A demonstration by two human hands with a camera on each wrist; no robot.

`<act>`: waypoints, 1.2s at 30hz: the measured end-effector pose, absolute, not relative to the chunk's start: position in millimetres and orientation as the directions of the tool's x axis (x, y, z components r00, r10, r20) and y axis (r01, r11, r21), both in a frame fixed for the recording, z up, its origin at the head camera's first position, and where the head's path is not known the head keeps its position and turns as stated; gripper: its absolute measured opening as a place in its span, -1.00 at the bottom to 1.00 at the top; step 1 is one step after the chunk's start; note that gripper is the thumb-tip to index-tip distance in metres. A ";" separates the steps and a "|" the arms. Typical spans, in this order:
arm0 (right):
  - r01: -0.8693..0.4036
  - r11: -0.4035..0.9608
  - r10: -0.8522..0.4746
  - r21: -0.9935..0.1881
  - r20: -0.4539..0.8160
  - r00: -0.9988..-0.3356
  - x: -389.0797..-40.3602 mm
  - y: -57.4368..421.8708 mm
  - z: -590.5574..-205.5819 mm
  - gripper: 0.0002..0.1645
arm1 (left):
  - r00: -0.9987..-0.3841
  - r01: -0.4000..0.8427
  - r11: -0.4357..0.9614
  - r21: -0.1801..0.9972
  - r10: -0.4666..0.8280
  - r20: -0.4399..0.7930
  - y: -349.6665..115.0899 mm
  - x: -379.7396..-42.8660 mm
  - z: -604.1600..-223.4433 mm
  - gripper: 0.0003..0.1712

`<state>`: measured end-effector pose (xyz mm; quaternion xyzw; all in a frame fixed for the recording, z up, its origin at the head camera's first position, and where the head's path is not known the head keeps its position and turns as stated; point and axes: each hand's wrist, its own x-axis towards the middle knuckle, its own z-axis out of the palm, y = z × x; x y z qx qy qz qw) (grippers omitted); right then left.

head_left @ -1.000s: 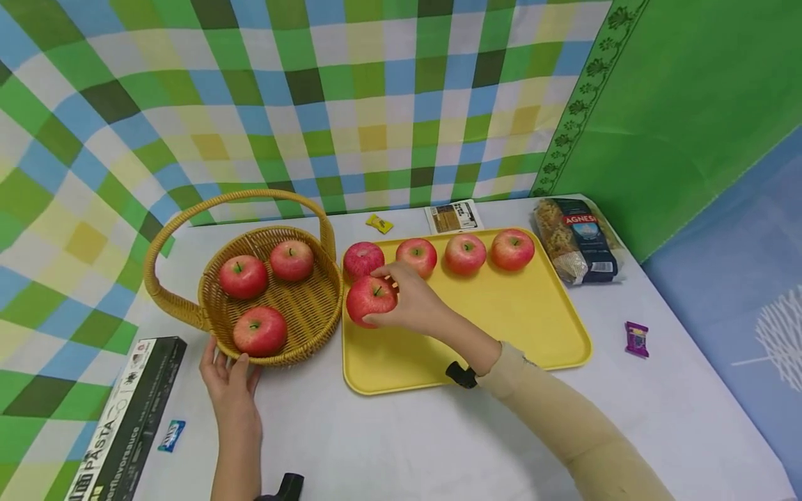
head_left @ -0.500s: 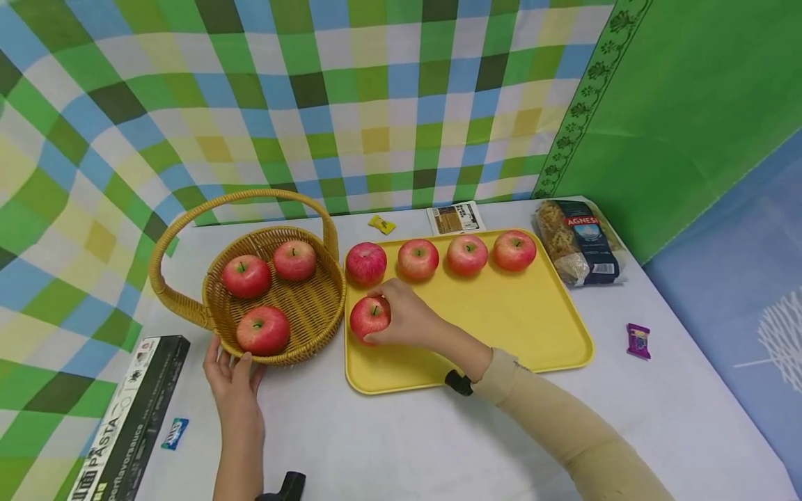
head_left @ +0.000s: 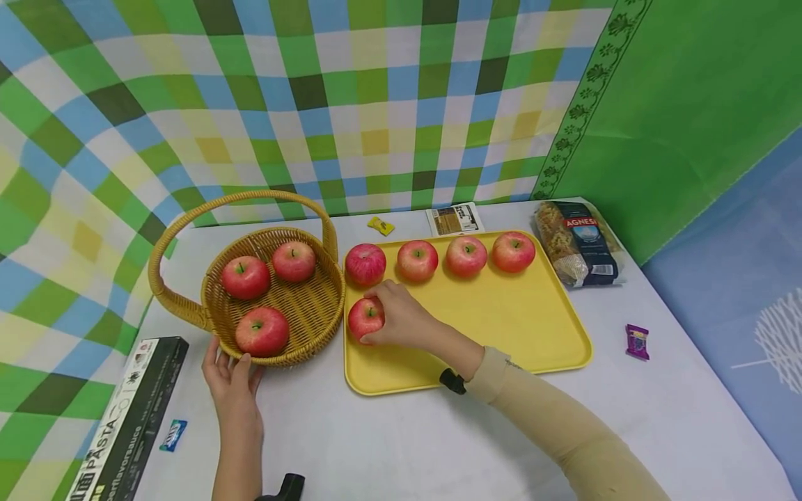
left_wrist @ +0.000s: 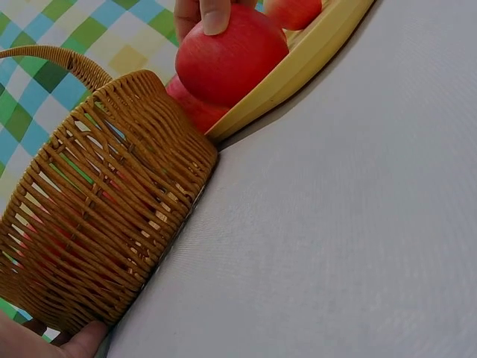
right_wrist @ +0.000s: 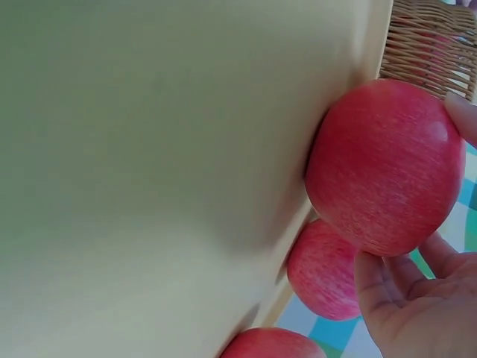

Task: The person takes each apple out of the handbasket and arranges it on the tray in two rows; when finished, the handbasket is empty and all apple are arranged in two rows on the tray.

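Observation:
My right hand holds a red apple at the left part of the yellow tray, thumb and fingers on opposite sides. In the right wrist view this apple sits low against the tray surface. My left hand rests against the near left side of the wicker basket, thumb beside its wall and fingers relaxed. Inside the basket lie three apples, one of them an apple near the front. Several more apples line the tray's far edge, from a darker apple to a paler apple.
The basket's tall handle arches over its far side. A pasta bag stands right of the tray, a purple-wrapped candy nearer. Behind lie a yellow candy and a packet. At left are a pasta box and a blue candy.
My right hand has lowered the apple a little toward the near left of the tray, apart from the darker apple behind it. My left hand stays at the basket.

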<state>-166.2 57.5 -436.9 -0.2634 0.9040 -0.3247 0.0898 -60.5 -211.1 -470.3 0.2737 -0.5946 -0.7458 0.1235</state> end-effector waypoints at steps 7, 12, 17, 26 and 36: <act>-0.427 0.660 -0.539 -0.618 0.007 -0.842 -166.5 56.0 -436.9 -0.11 | -0.824 -0.135 -0.264 0.955 -0.506 -0.256 -210.7 -60.7 -470.1 -0.28; -0.418 0.668 -0.534 -0.616 -0.006 -0.845 -164.9 56.4 -434.2 -0.09 | -0.827 -0.125 -0.273 0.954 -0.503 -0.252 -210.4 -59.5 -469.9 -0.27; -0.423 0.645 -0.537 -0.636 0.016 -0.843 -163.3 56.6 -427.6 -0.09 | -0.828 -0.119 -0.272 0.955 -0.504 -0.247 -210.2 -59.1 -470.3 -0.27; -0.483 0.505 -0.572 -0.715 0.142 -0.808 -156.3 37.9 -419.9 -0.15 | -0.827 -0.123 -0.268 0.955 -0.505 -0.248 -210.4 -58.5 -470.7 -0.27; -0.486 0.436 -0.628 -0.758 0.131 -0.767 -149.0 -8.8 -410.9 -0.13 | -0.832 -0.116 -0.248 0.962 -0.505 -0.230 -210.0 -58.5 -469.2 -0.28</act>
